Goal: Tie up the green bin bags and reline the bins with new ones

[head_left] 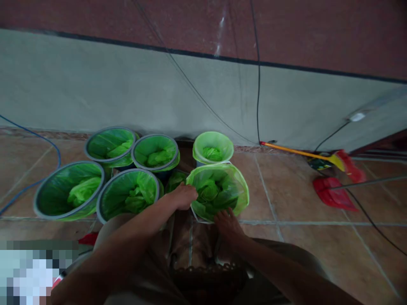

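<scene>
The left grip (184,195) was clenched on the left edge of a thin, translucent light-green plastic liner (219,190), fingers curled over the rim where the film folded outward. The right grip (227,222) lay against the near edge of the same liner, fingertips at the plastic. The picture was too soft there to tell whether it was pinching the film or only resting on it. The liner sat opened wide over a round bin on the brown tiled floor (286,237), directly before the person's knees, with its loose middle bunched down inside.

Just behind it stood a smaller round bin with a pale green bag (213,148) folded over its lip. To the left, four round grey-rimmed buckets lined in bright green plastic stood close together in two rows: two at the back (112,146) (155,152) and two at the front (70,190) (129,195). The nearest one was just beside the left forearm.

Well apart on the right lay a red plastic dustpan (332,192) and a broom with a yellow-orange handle (295,151). A blue cable (47,144) curved over the floor at the far left, and thin black cables (258,84) hung down the grey wall (95,84).
</scene>
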A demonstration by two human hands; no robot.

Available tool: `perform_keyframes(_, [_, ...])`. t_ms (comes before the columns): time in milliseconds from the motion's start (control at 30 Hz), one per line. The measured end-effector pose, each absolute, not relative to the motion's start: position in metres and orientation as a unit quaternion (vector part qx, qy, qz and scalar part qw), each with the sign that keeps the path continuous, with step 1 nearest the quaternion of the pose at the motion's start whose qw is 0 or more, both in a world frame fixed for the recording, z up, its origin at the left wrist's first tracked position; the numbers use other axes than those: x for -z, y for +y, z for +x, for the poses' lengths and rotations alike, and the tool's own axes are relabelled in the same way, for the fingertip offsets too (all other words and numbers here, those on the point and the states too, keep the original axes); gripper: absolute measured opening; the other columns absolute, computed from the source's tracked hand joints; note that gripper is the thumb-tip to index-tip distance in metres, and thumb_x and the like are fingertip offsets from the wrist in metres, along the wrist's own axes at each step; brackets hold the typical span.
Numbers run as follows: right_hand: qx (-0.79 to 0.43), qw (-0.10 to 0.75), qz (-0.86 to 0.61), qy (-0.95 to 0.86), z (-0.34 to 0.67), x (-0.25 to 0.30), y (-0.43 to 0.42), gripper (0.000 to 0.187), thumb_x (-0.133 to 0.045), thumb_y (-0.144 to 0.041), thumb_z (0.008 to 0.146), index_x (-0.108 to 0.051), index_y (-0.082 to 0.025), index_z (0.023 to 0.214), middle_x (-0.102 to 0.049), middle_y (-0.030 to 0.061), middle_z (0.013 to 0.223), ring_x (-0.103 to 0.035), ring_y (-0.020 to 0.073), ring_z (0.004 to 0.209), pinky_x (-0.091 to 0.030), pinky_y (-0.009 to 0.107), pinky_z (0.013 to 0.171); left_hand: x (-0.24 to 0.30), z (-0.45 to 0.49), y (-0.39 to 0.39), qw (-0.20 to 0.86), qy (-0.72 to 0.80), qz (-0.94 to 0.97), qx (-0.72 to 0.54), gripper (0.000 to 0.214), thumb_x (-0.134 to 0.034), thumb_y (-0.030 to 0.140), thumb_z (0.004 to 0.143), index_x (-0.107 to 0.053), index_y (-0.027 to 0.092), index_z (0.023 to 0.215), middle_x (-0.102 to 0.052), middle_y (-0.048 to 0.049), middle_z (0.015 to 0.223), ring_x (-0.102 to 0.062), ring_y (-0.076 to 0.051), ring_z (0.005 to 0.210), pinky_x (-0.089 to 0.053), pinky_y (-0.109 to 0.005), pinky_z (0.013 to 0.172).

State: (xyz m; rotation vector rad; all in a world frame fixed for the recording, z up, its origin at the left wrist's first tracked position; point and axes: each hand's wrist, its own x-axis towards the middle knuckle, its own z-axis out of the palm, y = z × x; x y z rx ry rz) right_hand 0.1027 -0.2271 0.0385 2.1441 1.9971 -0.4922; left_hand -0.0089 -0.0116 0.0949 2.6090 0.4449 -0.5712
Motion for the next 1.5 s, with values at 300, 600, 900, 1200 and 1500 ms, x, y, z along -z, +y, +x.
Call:
perform_keyframes(300, [0.373,-0.022,0.747,0.550,0.160,-0.049,-0.213,0.018,-0.056,-0.019,0.083,-0.073,-0.015,0.084,-0.072,0.0067,0.085,-0.063,0.0179,0.077,-0.043,0.025,0.066,-0.064,-0.007,-0.009,0.166,0.163,0.952,0.198,0.020,-0.055,0.001,0.073,-0.069,0.016,0.077,-0.070,-0.0149,0.103,-0.057,-0.029,0.112,-0.034,-0.048,0.106])
perform_keyframes(600, [0.516,-0.147,0.685,0.493,0.182,-0.054,-0.218,0.017,-0.065,-0.028,0.075,-0.071,-0.017,0.086,-0.065,-0.0013,0.071,-0.052,0.0123,0.060,-0.042,0.023,0.057,-0.092,0.002,0.001,0.186,0.165,0.936,0.249,0.026,-0.052,0.007,0.077,-0.069,0.020,0.090,-0.072,-0.0094,0.105,-0.063,-0.030,0.108,-0.038,-0.055,0.101])
perform_keyframes(900, [0.463,-0.312,0.710,0.430,0.153,-0.042,-0.184,0.031,-0.060,-0.027,0.079,-0.067,-0.017,0.107,-0.062,-0.0016,0.075,-0.052,0.0127,0.065,-0.042,0.024,0.062,-0.098,0.009,-0.009,0.233,0.174,0.931,0.218,0.060,-0.061,0.011,0.072,-0.056,0.025,0.130,-0.061,-0.0105,0.135,-0.053,-0.031,0.128,-0.025,-0.058,0.114])
perform_keyframes(1200, [0.597,-0.460,0.569,0.329,0.160,-0.055,-0.177,0.031,-0.077,-0.033,0.067,-0.072,-0.018,0.094,-0.069,-0.0006,0.084,-0.057,0.0121,0.071,-0.044,0.025,0.069,-0.065,0.030,-0.046,0.346,0.092,0.924,0.137,0.055,-0.061,0.027,0.079,-0.051,0.014,0.132,-0.069,-0.0133,0.120,-0.066,-0.028,0.108,-0.050,-0.034,0.089])
perform_keyframes(1500, [0.522,-0.533,0.639,0.188,0.177,-0.050,-0.177,0.039,-0.083,-0.042,0.058,-0.070,-0.021,0.087,-0.071,0.0016,0.075,-0.061,0.0137,0.062,-0.047,0.028,0.065,-0.062,0.024,-0.038,0.321,0.134,0.928,0.135,0.035,-0.057,0.015,0.076,-0.064,0.017,0.110,-0.073,-0.0087,0.099,-0.069,-0.026,0.091,-0.049,-0.029,0.076])
